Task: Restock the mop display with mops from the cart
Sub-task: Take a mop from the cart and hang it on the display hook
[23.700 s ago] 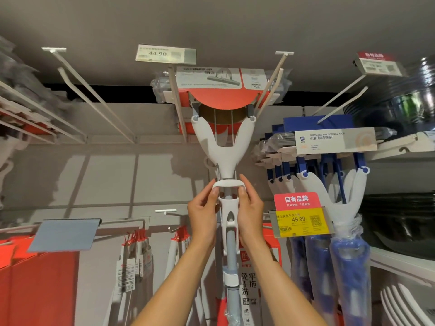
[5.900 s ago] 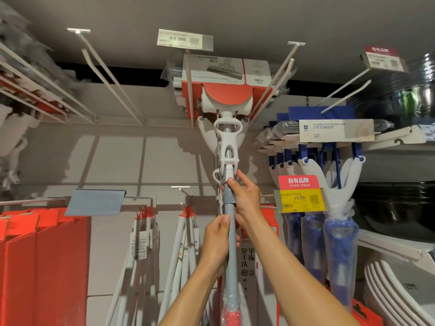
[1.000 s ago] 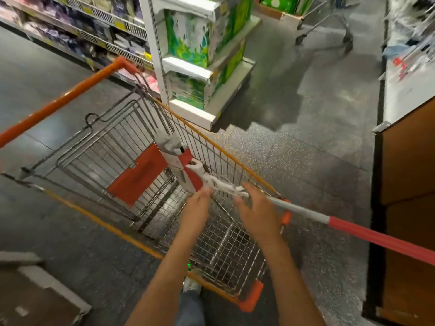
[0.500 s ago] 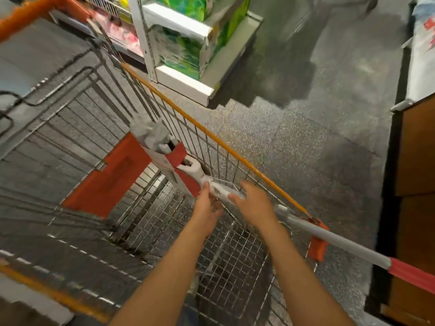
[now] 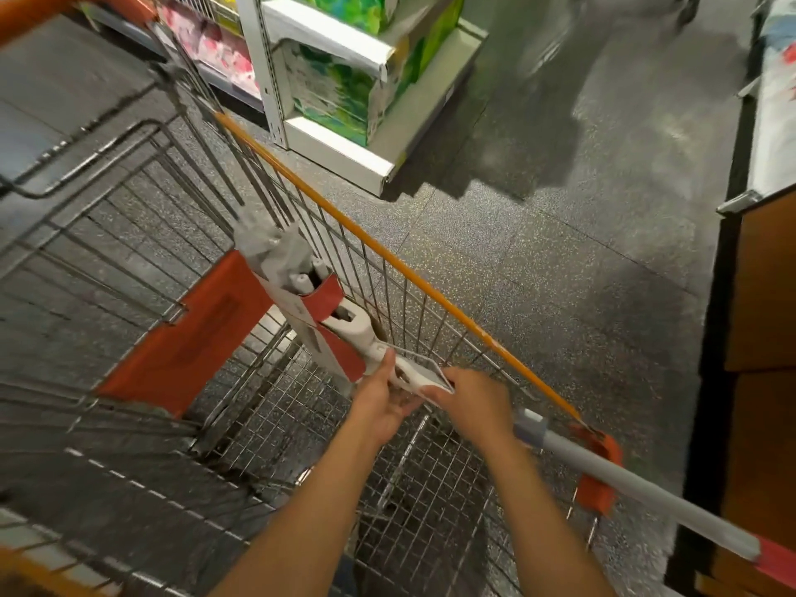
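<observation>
Mop [image 5: 344, 325]: laid slantwise in the wire cart [image 5: 129, 234], head wrapped in red-and-white card, grey pole passing out over the orange rim.
Left hand [image 5: 381, 405]: curled round the white neck just below the head.
Right hand [image 5: 474, 407]: closed on the white handle piece beside it.
Step in hand: the lift is best made head-first, the pole being kept clear of the rim.
Obscured: fingertips are blurred; the pole's red end is cut off; the display is out of view.

Mop [image 5: 344, 325] lies in cart [image 5: 413, 273], pole over right rim; shelf [image 5: 344, 161] beyond.
</observation>
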